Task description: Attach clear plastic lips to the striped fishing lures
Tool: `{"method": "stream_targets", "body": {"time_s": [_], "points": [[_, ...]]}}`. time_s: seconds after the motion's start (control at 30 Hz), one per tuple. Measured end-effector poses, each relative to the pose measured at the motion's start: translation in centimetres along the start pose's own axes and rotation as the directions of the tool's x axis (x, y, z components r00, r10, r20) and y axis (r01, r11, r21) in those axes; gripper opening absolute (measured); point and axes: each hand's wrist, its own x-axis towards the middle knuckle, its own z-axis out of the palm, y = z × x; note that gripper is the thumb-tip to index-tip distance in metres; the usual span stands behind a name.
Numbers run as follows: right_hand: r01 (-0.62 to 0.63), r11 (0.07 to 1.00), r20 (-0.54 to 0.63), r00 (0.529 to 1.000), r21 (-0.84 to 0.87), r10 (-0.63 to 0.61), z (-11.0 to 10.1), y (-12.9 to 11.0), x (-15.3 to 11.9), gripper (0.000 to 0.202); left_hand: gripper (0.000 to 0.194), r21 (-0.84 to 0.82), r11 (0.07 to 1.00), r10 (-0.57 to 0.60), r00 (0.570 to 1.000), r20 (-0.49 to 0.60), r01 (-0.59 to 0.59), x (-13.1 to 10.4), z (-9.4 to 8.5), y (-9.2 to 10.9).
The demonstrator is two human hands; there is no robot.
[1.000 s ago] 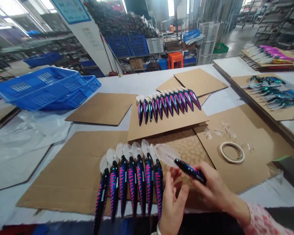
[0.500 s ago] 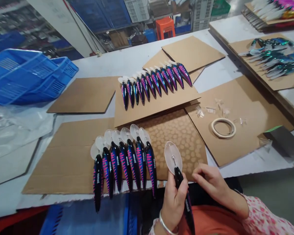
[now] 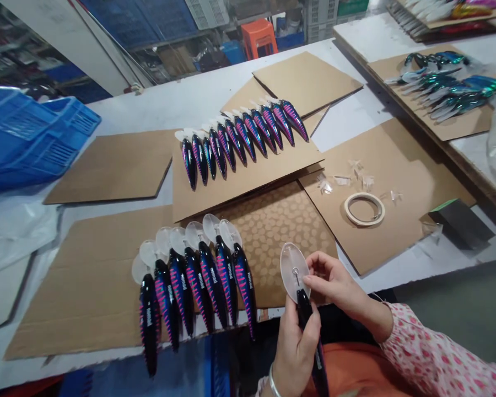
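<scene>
My left hand (image 3: 295,344) is wrapped round the dark body of a fishing lure (image 3: 303,309), which stands tilted with its clear oval diving lip (image 3: 291,264) upward. The thumb and fingers of my right hand (image 3: 334,281) pinch the right edge of that lip, near its small metal ring. To the left, a row of several black, blue and pink lures (image 3: 198,286) marked "nomad" lies on a cardboard sheet (image 3: 78,286), tails over the table edge. Farther back, more lures of the same pattern (image 3: 242,135) lie side by side on another cardboard piece (image 3: 248,176).
A roll of masking tape (image 3: 364,209) and small clear plastic bits (image 3: 342,181) lie on cardboard to the right, near a dark block (image 3: 461,220). Blue crates (image 3: 28,138) stand at left. Green-blue lures (image 3: 450,88) lie on a raised board at right.
My right hand has moved left and up from beside the lure to its clear lip and now pinches it. The left hand keeps its hold. The view has shifted slightly.
</scene>
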Motion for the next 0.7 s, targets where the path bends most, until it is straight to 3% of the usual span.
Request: {"method": "stream_targets", "body": {"time_s": [0.3, 0.37, 0.43, 0.47, 0.53, 0.63, 0.7], "points": [[0.104, 0.994, -0.148, 0.983, -0.021, -0.106, 0.4, 0.6, 1.8, 0.036, 0.025, 0.129, 0.990, 0.050, 0.997, 0.060, -0.057, -0.5, 0.2, 0.3], [0.202, 0.976, -0.238, 0.947, -0.085, -0.217, -0.1, 0.7, 2.1, 0.029, 0.024, 0.129, 0.989, 0.062, 0.995, 0.072, -0.071, -0.6, 0.3, 0.4], [0.325, 0.919, -0.289, 0.878, -0.223, -0.381, -0.6, 0.3, 2.0, 0.020, 0.024, 0.118, 0.989, 0.076, 0.993, 0.086, -0.086, -0.7, 0.4, 0.5], [0.383, 0.868, -0.263, 0.844, -0.316, -0.468, -0.9, -0.1, 1.8, 0.018, 0.023, 0.113, 0.990, 0.079, 0.993, 0.087, -0.089, -0.7, 0.4, 0.6], [0.482, 0.728, -0.096, 0.799, -0.487, -0.593, -1.4, -1.1, 1.0, 0.015, 0.024, 0.109, 0.990, 0.079, 0.994, 0.080, -0.088, -0.7, 0.4, 0.6], [0.556, 0.533, 0.189, 0.784, -0.637, -0.591, -1.6, -2.4, -0.1, 0.016, 0.032, 0.106, 0.990, 0.081, 0.994, 0.077, -0.089, -0.6, 0.4, 0.5], [0.558, 0.461, 0.273, 0.790, -0.690, -0.549, -1.4, -3.0, -0.6, 0.019, 0.039, 0.107, 0.990, 0.086, 0.993, 0.084, -0.095, -0.5, 0.5, 0.3]]}}
